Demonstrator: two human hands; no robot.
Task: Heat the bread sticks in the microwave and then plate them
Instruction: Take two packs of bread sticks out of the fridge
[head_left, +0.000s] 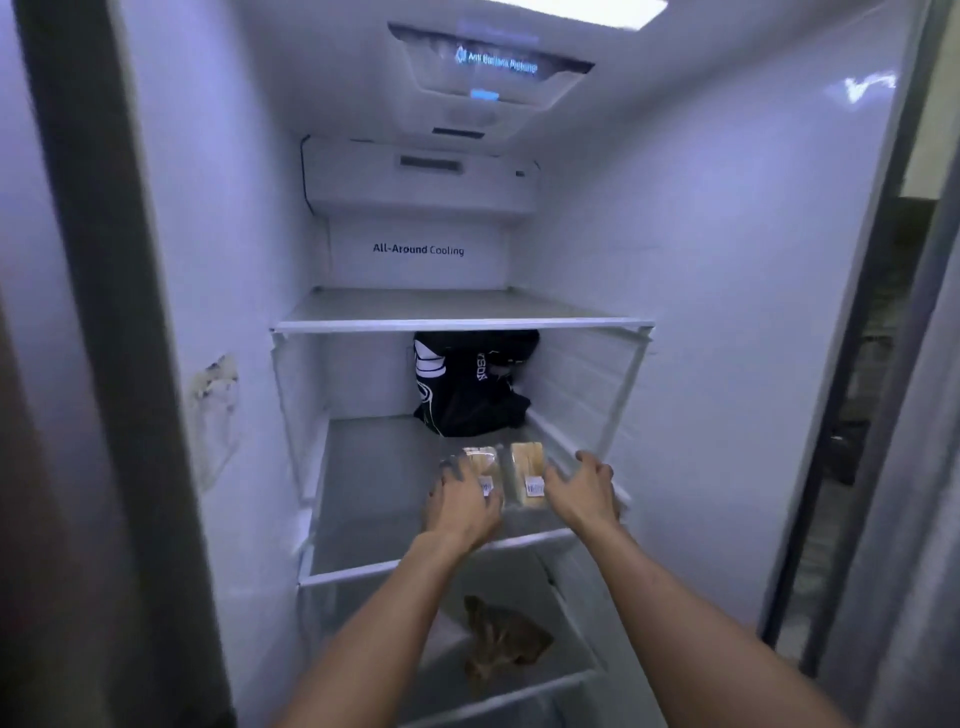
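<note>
Two clear plastic packs of pale bread sticks lie side by side near the front right of the middle glass fridge shelf (374, 499), each with a small white price label. My left hand (462, 506) lies spread on top of the left pack (475, 460), fingers straight and pressing rather than gripping. My right hand (584, 486) sits just beside the right pack (527, 470), fingers loosely curled against the shelf's right edge, holding nothing I can see. I judge these packs light, with thin, slippery film over brittle sticks, so I should take each by its long sides and not squeeze. Behind them stands a black printed bag (470, 384). Below, a crumpled brown bag (501, 636) lies in the drawer.
</note>
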